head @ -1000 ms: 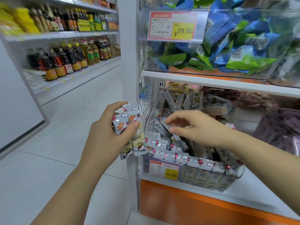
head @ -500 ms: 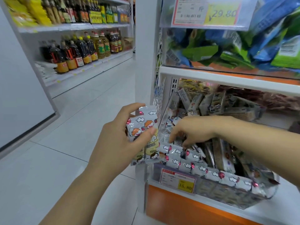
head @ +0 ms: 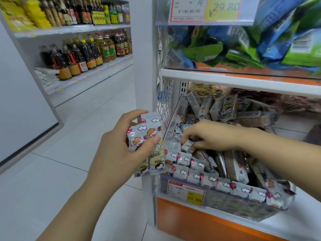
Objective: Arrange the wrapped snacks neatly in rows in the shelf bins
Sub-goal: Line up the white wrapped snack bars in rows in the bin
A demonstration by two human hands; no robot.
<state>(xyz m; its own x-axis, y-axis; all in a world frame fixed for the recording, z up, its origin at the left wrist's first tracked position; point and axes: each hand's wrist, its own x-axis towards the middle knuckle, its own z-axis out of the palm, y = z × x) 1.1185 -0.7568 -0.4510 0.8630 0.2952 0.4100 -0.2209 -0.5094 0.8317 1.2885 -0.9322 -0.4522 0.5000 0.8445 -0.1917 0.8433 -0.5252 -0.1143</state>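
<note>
Right now, pinching one wrapped snack (head: 188, 145) between thumb and curled fingertips of the right hand (head: 212, 136), low in the loose heap at the left end of the clear shelf bin (head: 243, 208). Perhaps touching a second pack under the fingers; too blurred to tell. Gripping a small stack (head: 147, 145) of the same grey, cloud-printed packs upright in the left hand (head: 118, 153), thumb pressed across the front, fingers curled behind, just outside the bin's left corner.

Along the bin's front wall, a tidy row of packs (head: 224, 186) lying edge to edge, with a shorter row just behind at the left. Further back, packs jumbled and tilted every way.

On the front wall, a price tag (head: 185, 192) reading 15.80. Below the bin, an orange base (head: 199, 221). Beside the bin on the left, a white mesh panel (head: 165, 98).

Above, a white shelf board (head: 243, 82) carrying blue and green bags (head: 260, 46) behind a larger tag (head: 208, 9) marked 29.80.

Across the pale tiled floor (head: 52, 171), oil bottles (head: 83, 56) standing in rows on another shelf.
</note>
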